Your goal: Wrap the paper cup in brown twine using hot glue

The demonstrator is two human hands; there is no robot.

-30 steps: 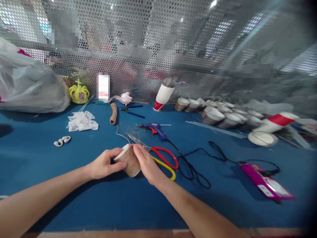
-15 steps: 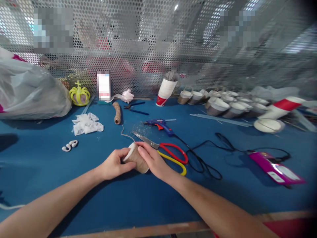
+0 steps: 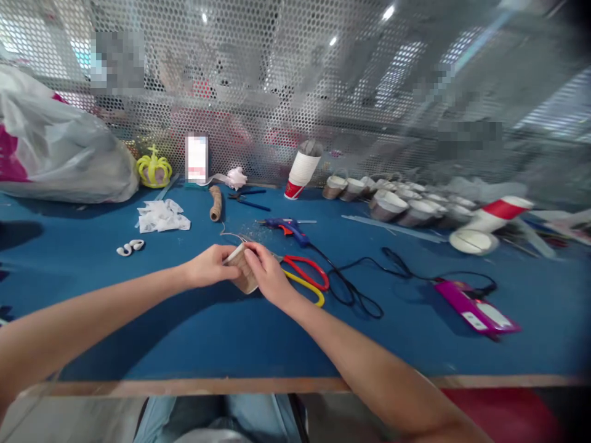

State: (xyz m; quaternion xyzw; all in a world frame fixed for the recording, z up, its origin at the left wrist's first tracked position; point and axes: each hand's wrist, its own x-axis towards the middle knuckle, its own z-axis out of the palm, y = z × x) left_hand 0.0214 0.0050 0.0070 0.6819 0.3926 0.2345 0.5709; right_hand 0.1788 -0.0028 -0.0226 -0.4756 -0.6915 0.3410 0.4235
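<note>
A small paper cup wrapped in tan twine (image 3: pixel 246 280), white at its rim, lies tilted between my two hands above the blue table. My left hand (image 3: pixel 209 266) is closed round the rim side, thumb along the wrapped wall. On the opposite side my right hand (image 3: pixel 271 271) grips the cup, its fingertips at the upper edge. A thin strand of twine runs from the cup back toward a twine roll (image 3: pixel 215 204). Partly behind my right hand lie scissors with red and yellow handles (image 3: pixel 310 269); their blades are mostly hidden.
A blue glue gun (image 3: pixel 285 227) lies beyond the scissors, its black cord leading to a purple box (image 3: pixel 478 307). Stacked paper cups (image 3: pixel 305 167) and several wrapped cups (image 3: pixel 388 204) stand behind. Pliers (image 3: pixel 249 200), crumpled tissue (image 3: pixel 164 215) and a plastic bag (image 3: pixel 69 154) are farther left.
My view has tipped downward, bringing the table's front edge and my lap into sight. The cup has turned slightly in my hands, and both hands still hold it.
</note>
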